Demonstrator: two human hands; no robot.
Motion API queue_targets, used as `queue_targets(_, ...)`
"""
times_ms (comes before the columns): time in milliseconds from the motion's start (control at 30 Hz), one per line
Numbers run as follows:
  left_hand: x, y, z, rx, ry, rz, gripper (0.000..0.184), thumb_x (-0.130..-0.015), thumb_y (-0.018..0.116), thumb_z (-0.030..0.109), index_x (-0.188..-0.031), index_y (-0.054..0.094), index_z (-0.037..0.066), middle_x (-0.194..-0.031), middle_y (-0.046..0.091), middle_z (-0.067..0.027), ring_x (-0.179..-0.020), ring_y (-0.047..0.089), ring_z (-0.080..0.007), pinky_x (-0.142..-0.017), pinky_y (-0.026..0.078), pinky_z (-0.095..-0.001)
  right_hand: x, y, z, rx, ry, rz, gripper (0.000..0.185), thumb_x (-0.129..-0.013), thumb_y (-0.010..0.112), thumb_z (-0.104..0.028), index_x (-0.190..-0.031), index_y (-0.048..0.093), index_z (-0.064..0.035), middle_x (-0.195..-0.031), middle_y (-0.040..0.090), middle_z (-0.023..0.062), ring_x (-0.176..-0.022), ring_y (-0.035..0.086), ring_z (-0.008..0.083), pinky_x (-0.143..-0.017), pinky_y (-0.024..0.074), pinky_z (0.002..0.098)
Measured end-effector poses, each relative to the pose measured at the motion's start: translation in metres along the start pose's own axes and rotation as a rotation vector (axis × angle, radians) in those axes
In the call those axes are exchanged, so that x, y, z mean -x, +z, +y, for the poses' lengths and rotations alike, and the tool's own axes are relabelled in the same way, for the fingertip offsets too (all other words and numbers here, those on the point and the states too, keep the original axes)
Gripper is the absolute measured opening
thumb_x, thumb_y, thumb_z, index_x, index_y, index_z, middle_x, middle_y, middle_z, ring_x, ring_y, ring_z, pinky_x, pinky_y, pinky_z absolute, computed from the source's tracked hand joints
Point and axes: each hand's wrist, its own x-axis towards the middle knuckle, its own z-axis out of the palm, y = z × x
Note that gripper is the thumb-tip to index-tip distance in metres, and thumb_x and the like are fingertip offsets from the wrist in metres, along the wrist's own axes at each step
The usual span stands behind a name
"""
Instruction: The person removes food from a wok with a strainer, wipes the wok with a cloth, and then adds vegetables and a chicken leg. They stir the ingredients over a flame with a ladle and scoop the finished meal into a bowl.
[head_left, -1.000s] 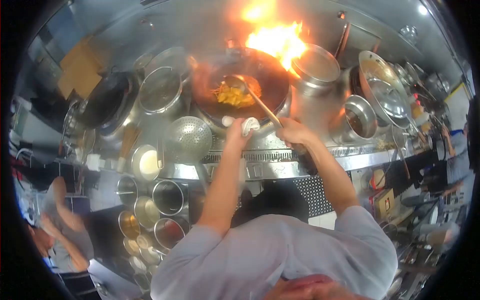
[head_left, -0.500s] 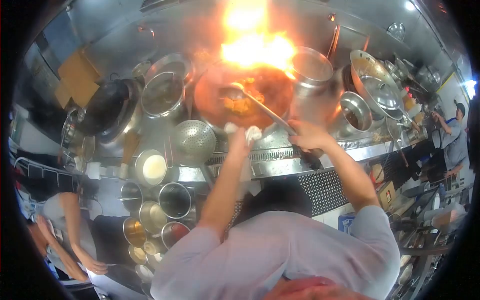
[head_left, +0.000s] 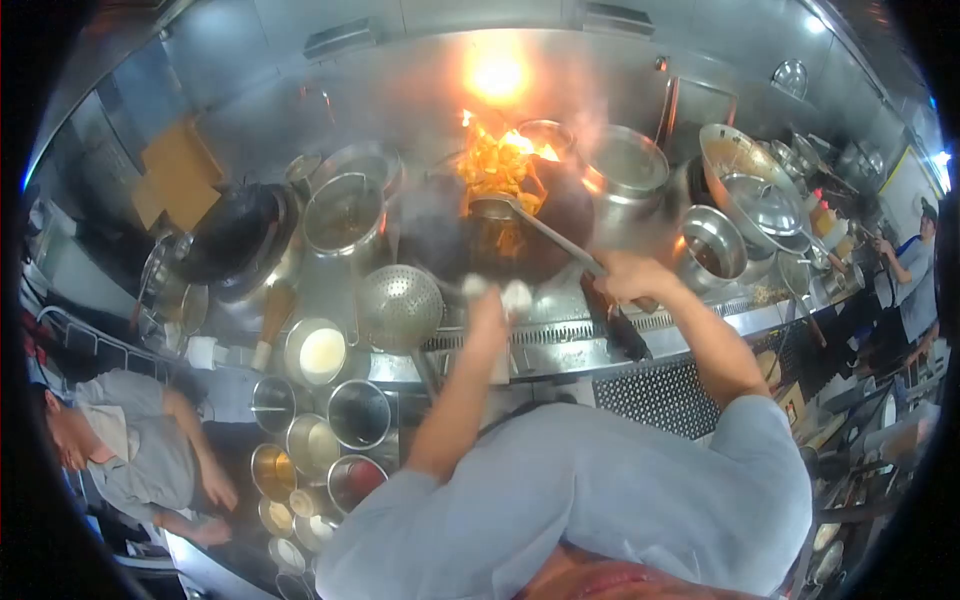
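Note:
My left hand (head_left: 488,308) is closed on a white cloth (head_left: 516,298) at the near rim of a large dark wok (head_left: 430,225). Yellow-orange food (head_left: 500,165) is in the air over the far part of the wok, with flames (head_left: 498,75) behind and above it. In my right hand (head_left: 632,278) is the handle of a long ladle (head_left: 555,237), whose bowl sits over the wok's middle, just below the food. Steam blurs the wok's inside.
A perforated strainer (head_left: 400,305) lies left of my left hand. Metal pots (head_left: 625,165) flank the wok. Several seasoning containers (head_left: 358,412) stand at lower left. One person (head_left: 140,440) is at the left, another (head_left: 912,280) at far right.
The food has risen out of the wok into the air. The flames have shrunk. The ladle has moved slightly right, and the person at the left has shifted position.

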Motion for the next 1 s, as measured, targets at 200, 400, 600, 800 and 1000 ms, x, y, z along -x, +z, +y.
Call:
queue_targets(200,-0.028,0.020,0.024,-0.012,-0.028,-0.082,0.011,-0.085,0.049,0.016,-0.089,0.054,0.008,-0.088,0.058,-0.0079,-0.074,0.056,-0.0172,-0.052,0.046,-0.0315,0.012,-0.016,0.002,0.034,-0.078,-0.153,0.039,-0.076,0.049,-0.015,-0.112,0.050,0.0007,-0.067,0.060,0.0136,-0.053,0.060,0.0182,-0.051,0.0478,0.0367)
queue_targets(400,-0.036,0.002,-0.011,-0.062,0.006,0.025,0.025,-0.085,0.050,0.012,-0.109,0.048,0.010,-0.099,0.055,-0.0087,-0.086,0.058,-0.0215,-0.064,0.051,-0.0374,-0.042,0.027,0.019,0.196,-0.051,0.034,0.040,-0.078,0.045,-0.012,-0.115,0.047,0.0030,-0.086,0.063,0.0244,-0.075,0.064,0.0352,-0.069,0.0495,0.0436)
queue_targets(600,-0.019,-0.019,-0.019,-0.122,0.060,0.028,0.018,-0.082,0.049,0.011,-0.100,0.053,0.009,-0.088,0.056,-0.0107,-0.076,0.058,-0.0229,-0.057,0.049,-0.0406,0.002,0.022,0.020,0.053,-0.089,0.143,0.049,-0.081,0.049,-0.015,-0.125,0.040,0.0037,-0.094,0.061,0.0263,-0.083,0.062,0.0383,-0.075,0.0476,0.0463)
queue_targets(800,-0.046,0.008,0.021,-0.059,-0.002,-0.057,0.013,-0.083,0.049,0.013,-0.095,0.053,0.010,-0.085,0.057,-0.0080,-0.074,0.057,-0.0178,-0.050,0.043,-0.0315,0.045,-0.013,-0.002,-0.110,-0.030,-0.144,0.037,-0.080,0.048,-0.012,-0.115,0.045,0.0008,-0.083,0.062,0.0216,-0.058,0.061,0.0287,-0.059,0.0495,0.0398)
queue_targets(1000,-0.039,0.011,0.019,-0.001,-0.008,0.030,0.014,-0.084,0.049,0.014,-0.098,0.050,0.011,-0.087,0.056,-0.0064,-0.072,0.059,-0.0189,-0.046,0.040,-0.0288,-0.014,0.005,-0.002,0.055,0.015,-0.103,0.034,-0.078,0.043,-0.008,-0.110,0.045,0.0035,-0.072,0.062,0.0221,-0.061,0.064,0.0305,-0.057,0.0511,0.0404)
